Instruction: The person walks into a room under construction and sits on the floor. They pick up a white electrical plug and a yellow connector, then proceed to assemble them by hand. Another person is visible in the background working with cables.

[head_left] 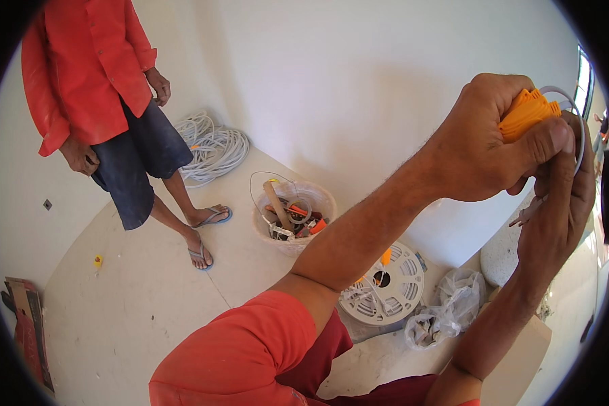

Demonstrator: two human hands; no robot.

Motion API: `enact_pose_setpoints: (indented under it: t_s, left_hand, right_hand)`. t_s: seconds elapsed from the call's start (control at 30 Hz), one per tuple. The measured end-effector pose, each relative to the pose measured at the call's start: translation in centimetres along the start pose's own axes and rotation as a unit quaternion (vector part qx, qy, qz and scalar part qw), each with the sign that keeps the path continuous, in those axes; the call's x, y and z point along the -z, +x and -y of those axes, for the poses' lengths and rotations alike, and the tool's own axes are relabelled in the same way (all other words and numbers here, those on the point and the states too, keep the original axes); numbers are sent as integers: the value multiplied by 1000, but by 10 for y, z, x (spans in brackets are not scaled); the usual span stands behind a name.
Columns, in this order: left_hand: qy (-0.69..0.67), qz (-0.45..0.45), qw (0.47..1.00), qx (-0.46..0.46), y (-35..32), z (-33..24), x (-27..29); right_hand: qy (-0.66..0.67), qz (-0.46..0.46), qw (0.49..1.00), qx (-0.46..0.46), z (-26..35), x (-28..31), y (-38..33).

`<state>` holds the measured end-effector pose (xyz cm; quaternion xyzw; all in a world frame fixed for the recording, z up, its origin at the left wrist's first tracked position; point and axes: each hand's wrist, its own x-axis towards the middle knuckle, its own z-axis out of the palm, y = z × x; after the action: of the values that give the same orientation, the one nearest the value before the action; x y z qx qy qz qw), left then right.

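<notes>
High at the right, my left hand is closed round a bright orange plastic piece with ridged edges. Its exact kind does not show. A thin grey cable arcs over from beside the orange piece and passes down behind my fingers. My right hand is raised against the left one, its fingers pinched on the cable. Below those fingers a short pale cable end sticks out. The spot where the cable meets the orange piece is hidden by my hands.
A person in a red shirt stands at the left, beside a coil of grey cable. On the floor are a bucket of tools, a white reel, a clear plastic bag and a yellow bit. A white wall rises ahead.
</notes>
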<state>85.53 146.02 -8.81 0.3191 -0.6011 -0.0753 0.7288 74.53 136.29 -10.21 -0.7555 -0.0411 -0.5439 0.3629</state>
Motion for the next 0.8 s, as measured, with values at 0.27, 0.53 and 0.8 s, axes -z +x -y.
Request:
enact_pose_setpoints:
  t_s: [0.27, 0.53, 0.8]
  left_hand:
    - [17, 11, 1000, -11, -9, -8, -9]
    - [18, 14, 1000, -14, -13, -9, -14]
    - [24, 14, 999, -17, -16, -14, -18]
  right_hand:
    - [13, -9, 1000, 20, 7, 3, -10]
    - [5, -19, 1000, 23, 11, 6, -15]
    - [-8, -30, 999, 17, 14, 7, -19]
